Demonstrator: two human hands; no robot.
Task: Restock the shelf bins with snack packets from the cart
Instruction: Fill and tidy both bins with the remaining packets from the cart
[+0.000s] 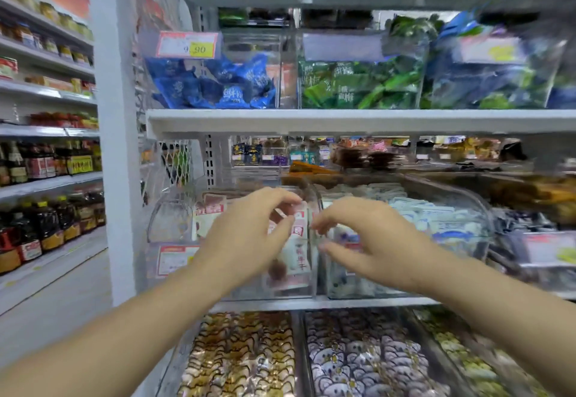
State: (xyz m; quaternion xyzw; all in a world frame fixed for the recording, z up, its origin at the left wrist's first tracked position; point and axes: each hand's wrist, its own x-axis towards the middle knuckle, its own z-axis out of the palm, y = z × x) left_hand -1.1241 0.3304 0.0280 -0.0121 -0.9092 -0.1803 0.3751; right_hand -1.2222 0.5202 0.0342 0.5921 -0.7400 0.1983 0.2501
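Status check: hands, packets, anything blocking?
Both hands at the middle shelf: left hand over red-and-white packets, right hand at the clear bin of pale blue packets. Fingers curled, grip unclear in blur. No obstruction seen.

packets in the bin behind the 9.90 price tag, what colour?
The packets are blue with pale lettering; the head view, the only one, shows them clearly.

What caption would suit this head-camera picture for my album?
Left hand and right hand reach at clear bins of snack packets on a shop shelf.

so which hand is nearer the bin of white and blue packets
Right. The right hand is before that bin; the left hand is before the red-and-white packets beside it.
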